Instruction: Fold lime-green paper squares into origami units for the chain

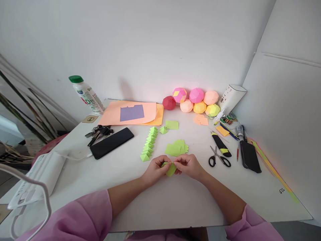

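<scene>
Between my hands is a small lime-green piece of paper (171,169), partly covered by the fingers. My left hand (157,170) pinches its left side, thumb on top. My right hand (188,166) grips its upper right edge between thumb and fingers. Just beyond lie loose green paper squares (177,147). Left of these runs a row of folded green paper pieces (148,145), standing close together. One more folded green piece (163,130) sits apart near a flat green sheet (172,125).
Faceted paper balls (196,96) line the wall. Scissors (217,157), a utility knife (221,144) and a black phone (250,156) lie right. Leftward are another phone (112,143), keys (99,133), a bottle (87,97) and a white cabled box (40,177). Orange sheets (112,113) lie behind.
</scene>
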Demonstrator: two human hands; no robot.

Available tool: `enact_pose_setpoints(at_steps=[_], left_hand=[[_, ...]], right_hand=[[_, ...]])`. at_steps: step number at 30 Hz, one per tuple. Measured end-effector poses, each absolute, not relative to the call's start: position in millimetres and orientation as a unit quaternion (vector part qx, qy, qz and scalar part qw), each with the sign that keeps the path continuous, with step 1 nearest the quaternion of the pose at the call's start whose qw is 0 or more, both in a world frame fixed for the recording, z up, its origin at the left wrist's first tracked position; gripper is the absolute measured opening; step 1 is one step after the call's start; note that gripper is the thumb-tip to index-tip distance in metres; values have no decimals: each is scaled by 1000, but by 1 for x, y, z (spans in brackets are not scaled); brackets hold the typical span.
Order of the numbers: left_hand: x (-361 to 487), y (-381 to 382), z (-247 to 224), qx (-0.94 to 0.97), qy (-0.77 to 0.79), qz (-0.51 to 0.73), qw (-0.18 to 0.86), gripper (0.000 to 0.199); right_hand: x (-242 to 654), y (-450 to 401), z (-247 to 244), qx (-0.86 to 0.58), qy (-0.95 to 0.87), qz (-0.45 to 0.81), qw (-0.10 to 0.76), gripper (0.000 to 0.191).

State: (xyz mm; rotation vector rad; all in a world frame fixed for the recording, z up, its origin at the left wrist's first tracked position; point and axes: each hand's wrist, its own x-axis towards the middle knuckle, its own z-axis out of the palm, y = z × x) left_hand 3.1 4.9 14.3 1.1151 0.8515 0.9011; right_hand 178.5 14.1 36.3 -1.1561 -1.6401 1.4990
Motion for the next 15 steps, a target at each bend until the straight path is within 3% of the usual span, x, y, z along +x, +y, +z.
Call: enact_pose_setpoints(at_steps=[15], left_hand=[[1, 7, 9, 555, 422, 407, 590, 14]], right_hand=[[185, 19, 30, -452, -710, 456, 288, 5]])
